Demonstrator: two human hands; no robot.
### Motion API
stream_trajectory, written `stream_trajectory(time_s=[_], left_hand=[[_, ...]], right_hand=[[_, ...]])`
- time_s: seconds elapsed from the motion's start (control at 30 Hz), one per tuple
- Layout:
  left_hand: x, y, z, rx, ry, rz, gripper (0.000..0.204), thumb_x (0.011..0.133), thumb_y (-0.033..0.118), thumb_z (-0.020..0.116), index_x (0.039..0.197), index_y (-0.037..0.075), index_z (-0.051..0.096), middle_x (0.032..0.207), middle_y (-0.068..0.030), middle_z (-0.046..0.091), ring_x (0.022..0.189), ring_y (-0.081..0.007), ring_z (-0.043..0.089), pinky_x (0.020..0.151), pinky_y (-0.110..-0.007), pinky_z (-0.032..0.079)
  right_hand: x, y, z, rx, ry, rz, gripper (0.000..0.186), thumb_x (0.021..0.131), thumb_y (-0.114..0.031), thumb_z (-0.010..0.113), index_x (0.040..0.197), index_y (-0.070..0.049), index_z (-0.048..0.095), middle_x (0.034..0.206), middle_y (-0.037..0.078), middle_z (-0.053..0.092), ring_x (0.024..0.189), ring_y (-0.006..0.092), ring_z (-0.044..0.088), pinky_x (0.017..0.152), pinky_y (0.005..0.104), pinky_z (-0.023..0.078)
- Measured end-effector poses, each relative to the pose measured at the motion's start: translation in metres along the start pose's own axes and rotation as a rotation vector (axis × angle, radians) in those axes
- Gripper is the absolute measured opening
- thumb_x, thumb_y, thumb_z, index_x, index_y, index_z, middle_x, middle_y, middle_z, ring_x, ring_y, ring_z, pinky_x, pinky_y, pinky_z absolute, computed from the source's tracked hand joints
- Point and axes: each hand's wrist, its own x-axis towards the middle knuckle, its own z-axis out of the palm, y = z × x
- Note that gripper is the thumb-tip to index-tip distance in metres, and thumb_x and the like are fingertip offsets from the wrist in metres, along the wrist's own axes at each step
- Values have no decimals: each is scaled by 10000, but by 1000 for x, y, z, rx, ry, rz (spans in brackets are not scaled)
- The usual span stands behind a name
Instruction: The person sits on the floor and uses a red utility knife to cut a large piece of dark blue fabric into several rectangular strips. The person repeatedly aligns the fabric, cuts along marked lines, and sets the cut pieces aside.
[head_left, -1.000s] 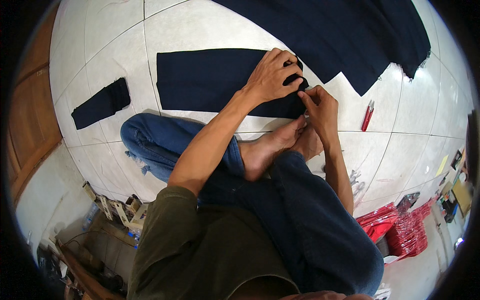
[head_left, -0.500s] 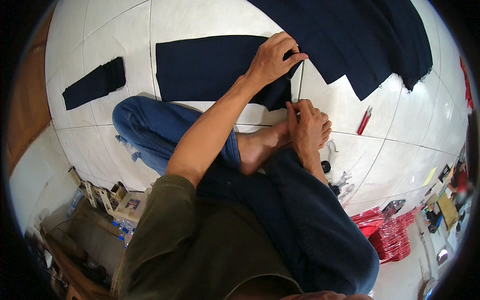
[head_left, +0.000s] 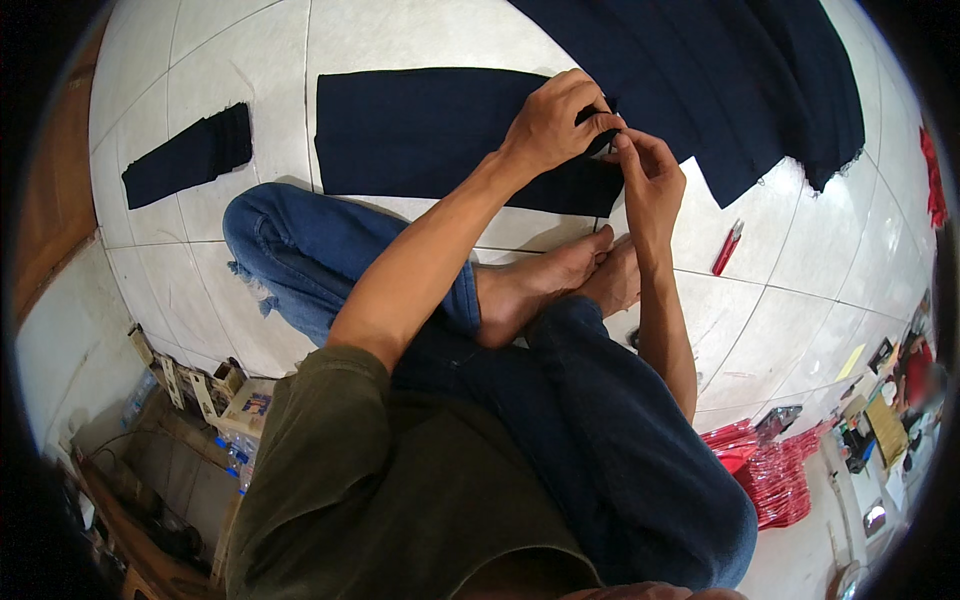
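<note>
A long piece of dark navy fabric (head_left: 420,135) lies spread on the tiled floor in front of my crossed legs. At its right end, near the far corner, my left hand (head_left: 560,120) pinches the cloth between thumb and fingers. My right hand (head_left: 655,175) is close beside it, thumb and fingertips pressed together on the same edge. The fingertips of both hands nearly meet, and they partly hide the bit of cloth between them.
A large dark fabric (head_left: 700,80) with frayed edges covers the far right floor. Folded dark cloth (head_left: 190,155) lies at left. A small red-handled tool (head_left: 728,248) rests right of my hands. Red plastic-wrapped goods (head_left: 770,480) sit at lower right, a wooden chair-like frame (head_left: 150,520) lower left.
My right hand has moved away from the fabric's near corner, up along its right end to beside my left hand. That near corner now lies flatter and farther right.
</note>
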Motion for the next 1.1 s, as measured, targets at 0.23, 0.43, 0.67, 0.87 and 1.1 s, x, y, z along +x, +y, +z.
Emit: stream_trajectory(time_s=[0.23,0.43,0.67,0.87,1.1], left_hand=[[1,2,0,3,4,15,338,902,383,762,842,61,677,868,-73,669,814,-262,666,717,-378,534],[0,2,0,6,9,27,356,901,393,759,835,56,666,865,-73,661,807,-265,657,706,-381,528],[0,0,2,9,14,35,365,912,404,750,842,56,666,874,-79,661,813,-269,656,713,-389,526],[-2,-2,1,18,3,51,380,920,415,740,837,53,658,866,-83,654,809,-272,655,714,-381,527],[0,0,2,17,11,27,390,926,416,735,833,47,652,864,-96,651,815,-292,651,720,-392,524]], right_hand=[[3,7,3,168,80,47,195,1064,-195,588,1061,-2,614,911,105,691,799,204,731,695,286,552],[0,7,-15,268,76,184,237,1077,-235,570,1063,-5,622,932,98,691,864,195,718,711,282,560],[1,-1,5,132,21,42,222,1034,-185,654,1075,33,667,927,93,711,797,155,713,720,253,557],[-2,-7,9,-156,6,-50,203,1074,-188,574,1043,9,607,883,77,669,780,166,719,661,267,541],[-10,-2,-15,288,128,195,224,1078,-240,513,1086,-32,595,916,61,633,849,212,725,714,295,519]])
